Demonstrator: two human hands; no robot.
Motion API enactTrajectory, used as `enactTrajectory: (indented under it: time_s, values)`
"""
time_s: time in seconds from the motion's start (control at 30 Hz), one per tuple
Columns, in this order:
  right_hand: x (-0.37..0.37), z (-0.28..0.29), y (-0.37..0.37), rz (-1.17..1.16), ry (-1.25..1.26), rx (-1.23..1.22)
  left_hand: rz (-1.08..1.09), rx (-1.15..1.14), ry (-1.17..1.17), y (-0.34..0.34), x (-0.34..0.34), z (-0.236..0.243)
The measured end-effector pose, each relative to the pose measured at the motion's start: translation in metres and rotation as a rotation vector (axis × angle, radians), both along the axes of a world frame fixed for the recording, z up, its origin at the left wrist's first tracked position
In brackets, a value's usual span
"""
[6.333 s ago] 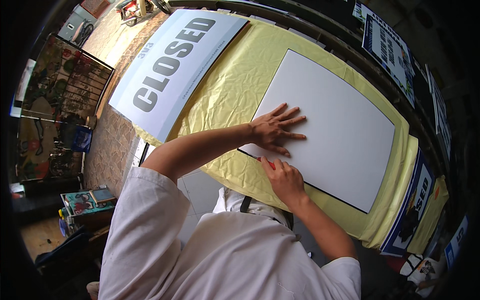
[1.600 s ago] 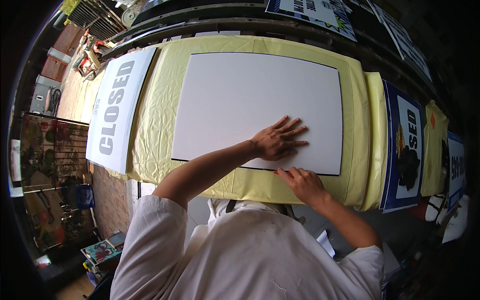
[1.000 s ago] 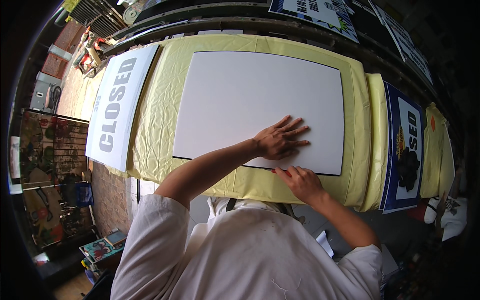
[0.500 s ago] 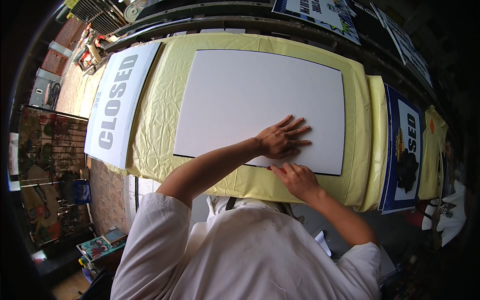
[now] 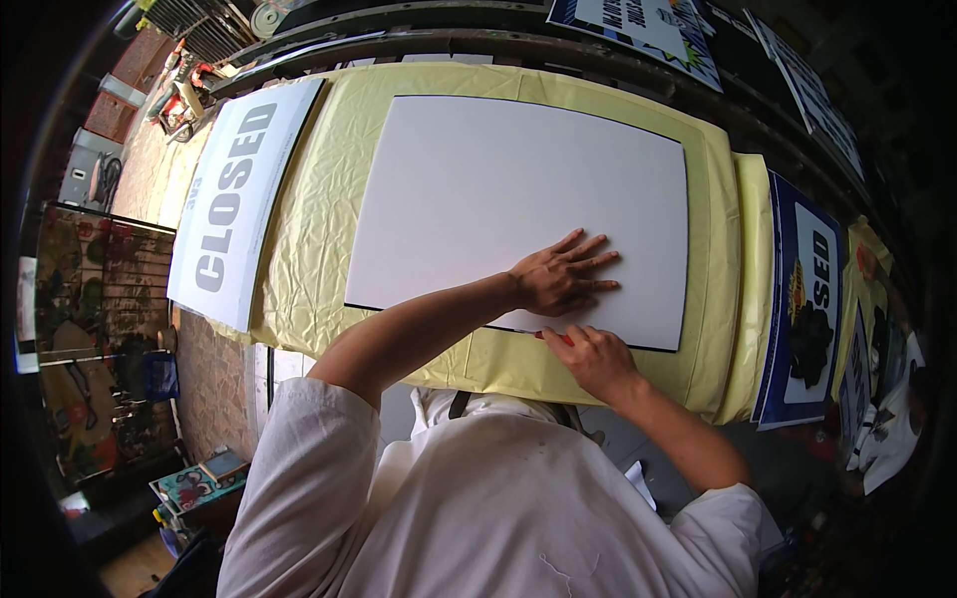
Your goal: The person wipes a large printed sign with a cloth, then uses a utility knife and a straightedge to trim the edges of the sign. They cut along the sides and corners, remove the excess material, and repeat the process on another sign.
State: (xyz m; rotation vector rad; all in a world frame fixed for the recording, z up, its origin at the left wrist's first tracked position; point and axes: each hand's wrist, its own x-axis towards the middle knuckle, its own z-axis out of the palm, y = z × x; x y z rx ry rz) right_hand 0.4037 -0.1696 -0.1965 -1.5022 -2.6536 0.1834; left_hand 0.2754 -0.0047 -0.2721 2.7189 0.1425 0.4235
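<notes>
A large white board [image 5: 518,189] with a thin dark edge lies flat on a yellow-covered table. My left hand [image 5: 560,276] rests on it, palm down with fingers spread, near the board's near edge. Just below, my right hand [image 5: 600,361] is closed around a slim red-handled tool [image 5: 560,338]. The tool's tip sits at the near edge of the board. My fingers hide most of the tool, and its exact kind cannot be made out.
Wrinkled yellow sheeting [image 5: 309,229] covers the table. A pale sign with grey lettering [image 5: 224,199] lies at the left. On the right lies a blue-bordered sign [image 5: 800,299]; beyond it is a person in white [image 5: 887,429]. More signs [image 5: 643,35] stand at the back right.
Both my hands stay in nearly the same place on and beside the board. At the far right, the person in white has shifted and a blue-edged panel now shows there.
</notes>
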Motion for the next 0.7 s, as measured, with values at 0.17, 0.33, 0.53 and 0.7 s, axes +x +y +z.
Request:
enactTrajectory:
  time_s: [0.17, 0.33, 0.53, 0.7]
  values:
    - [0.010, -0.002, -0.007, -0.016, 0.007, 0.027, 0.003, -0.004, 0.006, 0.000, 0.001, 0.000]
    - [0.020, 0.002, -0.012, -0.028, -0.024, 0.003, 0.008, 0.004, 0.010, 0.000, 0.001, 0.002]
    - [0.031, 0.001, -0.018, -0.035, -0.046, -0.029, 0.011, 0.013, 0.014, -0.001, 0.000, 0.003]
    - [0.041, 0.003, -0.024, -0.044, -0.061, -0.031, 0.007, 0.020, 0.027, 0.000, 0.001, 0.006]
